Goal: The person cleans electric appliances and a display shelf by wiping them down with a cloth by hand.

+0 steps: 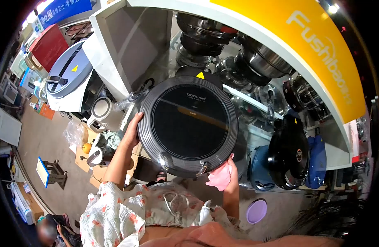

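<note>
A large round black electric griddle (189, 123) with a ribbed rim and a metal latch at its near edge fills the middle of the view. My left hand (134, 126) grips its left rim, with the thumb on top and the other fingers mostly hidden beneath. At the lower right rim, my right hand (230, 166) is closed around a pink cloth (219, 177), which hangs below the griddle's edge. Whether the griddle also rests on the shelf cannot be made out.
Pots with glass lids (263, 57) crowd the shelf behind. More griddles (289, 152) stand on edge at right. A kettle (101, 110) and a large grey-blue round appliance (69, 68) are at left. On the floor lie a purple basin (256, 211) and a small stool (51, 173). Another person (62, 230) is lower left.
</note>
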Demonstrator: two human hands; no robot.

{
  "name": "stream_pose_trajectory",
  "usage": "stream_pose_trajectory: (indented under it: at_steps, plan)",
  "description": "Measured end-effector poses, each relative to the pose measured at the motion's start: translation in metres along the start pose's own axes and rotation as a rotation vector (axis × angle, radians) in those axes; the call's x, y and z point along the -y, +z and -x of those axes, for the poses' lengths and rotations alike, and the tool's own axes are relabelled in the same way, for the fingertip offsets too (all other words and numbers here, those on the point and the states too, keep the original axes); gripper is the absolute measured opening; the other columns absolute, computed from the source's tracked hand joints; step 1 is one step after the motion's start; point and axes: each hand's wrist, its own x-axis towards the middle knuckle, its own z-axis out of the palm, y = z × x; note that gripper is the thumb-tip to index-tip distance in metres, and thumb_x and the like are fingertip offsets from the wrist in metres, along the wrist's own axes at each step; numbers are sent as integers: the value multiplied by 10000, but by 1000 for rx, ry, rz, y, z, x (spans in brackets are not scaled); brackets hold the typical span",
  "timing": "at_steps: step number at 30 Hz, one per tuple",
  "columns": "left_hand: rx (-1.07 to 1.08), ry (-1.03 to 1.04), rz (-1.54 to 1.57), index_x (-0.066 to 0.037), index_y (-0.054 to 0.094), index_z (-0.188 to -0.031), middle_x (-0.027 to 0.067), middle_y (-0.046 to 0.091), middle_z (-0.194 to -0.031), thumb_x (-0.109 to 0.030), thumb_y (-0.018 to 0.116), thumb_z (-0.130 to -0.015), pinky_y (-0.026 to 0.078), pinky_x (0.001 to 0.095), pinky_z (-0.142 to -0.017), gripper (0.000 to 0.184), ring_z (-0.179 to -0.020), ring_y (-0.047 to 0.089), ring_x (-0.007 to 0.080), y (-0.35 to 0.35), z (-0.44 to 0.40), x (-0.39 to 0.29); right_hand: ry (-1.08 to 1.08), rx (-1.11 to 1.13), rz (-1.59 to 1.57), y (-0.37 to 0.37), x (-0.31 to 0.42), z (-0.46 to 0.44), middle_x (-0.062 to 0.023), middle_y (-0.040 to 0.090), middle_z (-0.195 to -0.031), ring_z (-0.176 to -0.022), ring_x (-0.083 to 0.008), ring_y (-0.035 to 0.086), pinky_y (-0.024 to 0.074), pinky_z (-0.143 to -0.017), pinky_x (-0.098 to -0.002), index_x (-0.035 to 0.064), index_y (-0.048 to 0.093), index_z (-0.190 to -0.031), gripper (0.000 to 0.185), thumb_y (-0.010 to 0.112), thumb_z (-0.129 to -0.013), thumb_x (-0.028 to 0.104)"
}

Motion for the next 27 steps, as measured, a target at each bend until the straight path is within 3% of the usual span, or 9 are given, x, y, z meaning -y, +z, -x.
stream_pose_trajectory:
  at_steps: [1,7,11,15,18,19,21,24,27]
  plan:
    - [9,23,-18,-41,440,-1308,86,600,-1158,-357,517,-926,501,283,-844,502,-985,613,161,7,1,3,-12,-73,31,4,2,10,-70,663,-1001,-738,-314,618,500,-517,-425,202,603,-1067,346,490,-887,476]
    - [43,67,-125,-70,297,-1432,77,522,-1282,-350,487,-938,445,302,-945,598,-1105,552,163,68,17,17,-120,-38,38,-1,20,43,-77,640,-1054,-801,-312,613,506,-707,-486,164,578,-1122,392,444,-907,464]
    - [153,121,-52,-45,167,-1472,85,442,-1360,-347,508,-926,393,298,-984,712,-1179,481,165,63,4,50,-116,20,47,-8,36,55,-78,633,-1046,-784,-334,605,495,-655,-535,208,571,-1122,394,442,-893,502]
    - [100,235,-114,-19,248,-1433,96,439,-1356,-383,462,-955,381,304,-989,637,-1182,474,172,71,5,62,-234,50,26,-34,44,41,-61,622,-1074,-797,-334,606,508,-657,-518,257,567,-1147,418,463,-875,557]
    - [88,79,-258,-22,376,-1371,73,526,-1255,-447,423,-969,410,311,-948,587,-1114,513,170,64,3,36,-290,-146,-33,-36,43,29,-50,616,-1091,-773,-307,613,511,-634,-522,272,575,-1157,383,461,-895,526]
    - [75,141,-371,-30,537,-1223,75,607,-1114,-514,369,-974,426,321,-904,570,-1052,545,183,52,-8,32,-249,-126,35,-4,40,57,-47,617,-1093,-771,-284,616,513,-642,-513,257,578,-1157,360,458,-910,492]
    - [-218,739,-1247,7,609,-998,169,601,-1004,-407,509,-931,434,388,-873,432,-982,553,329,36,-33,15,-230,-117,53,10,39,64,-46,615,-1089,-772,-280,614,512,-642,-506,252,577,-1156,358,461,-911,486]
    - [-584,1301,-1762,-48,547,-1129,145,544,-1159,-291,696,-749,409,474,-914,475,-1072,507,313,28,-61,-16,-228,-105,47,4,38,58,-46,613,-1082,-773,-273,612,511,-644,-495,244,575,-1154,355,465,-911,478]
    - [-587,794,-2060,-77,646,-969,126,642,-1013,-296,697,-744,425,497,-894,318,-974,601,301,16,-86,-24,-236,-99,33,-6,38,50,-46,610,-1075,-775,-266,609,509,-645,-485,237,573,-1153,351,468,-911,469]
